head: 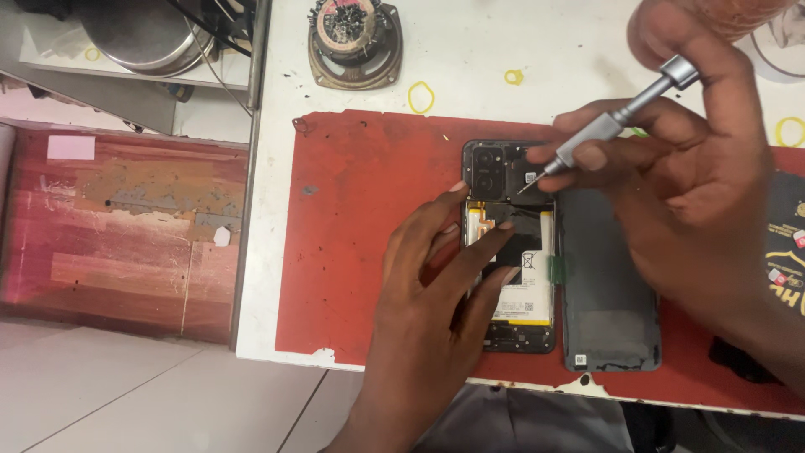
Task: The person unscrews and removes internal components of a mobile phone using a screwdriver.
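Right now the left hand (pixel 436 277) is lying spread, fingers pressing on the opened phone (pixel 509 243) on the red mat (pixel 360 235), while the right hand (pixel 679 176) is pinching a metal screwdriver (pixel 612 117), tip touching the phone's upper part, beside the detached back cover (pixel 608 285).

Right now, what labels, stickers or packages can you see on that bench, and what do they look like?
Battery label: white rectangle with small black marks, in the opened phone under the left hand.
Small sticker: white square, bottom corner of the grey back cover.
Dark package: right edge, black with yellow and red print.
Pale sticker: rectangle on the red board, far left.
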